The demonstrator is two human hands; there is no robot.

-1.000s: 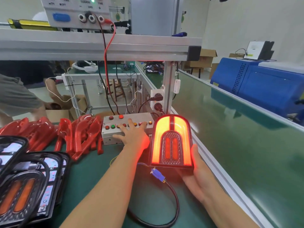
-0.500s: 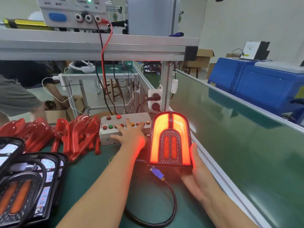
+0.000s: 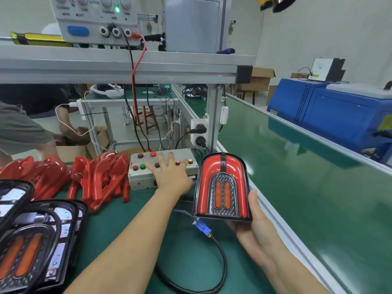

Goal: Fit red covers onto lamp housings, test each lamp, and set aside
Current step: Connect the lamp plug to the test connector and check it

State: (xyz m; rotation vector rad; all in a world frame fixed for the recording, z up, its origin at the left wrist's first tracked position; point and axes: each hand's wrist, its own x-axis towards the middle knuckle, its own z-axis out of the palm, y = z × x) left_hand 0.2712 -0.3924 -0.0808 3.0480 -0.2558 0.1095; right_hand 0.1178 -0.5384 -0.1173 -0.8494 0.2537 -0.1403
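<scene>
- Centre of the head view: the left hand [image 3: 169,177] lies flat, fingers spread and straight, on the button box [image 3: 163,166], touching its top among the coloured buttons.
- Right of it, the right hand [image 3: 257,228] cradles the lamp [image 3: 221,187] from beneath, thumb curled up its right edge; the lamp stands nearly upright, its red cover fitted, unlit.
- Below the lamp, a blue connector [image 3: 203,229] joins a black cable [image 3: 218,262] looping over the green mat.
- Left of frame: 1 heap of loose red covers [image 3: 95,179] and a stack of bare housings [image 3: 36,240].
- Judgement: the lamp looks light, rigid and glossy, so likely slippery; holding by the black rim seems safest, minding the tethered cable.
</scene>
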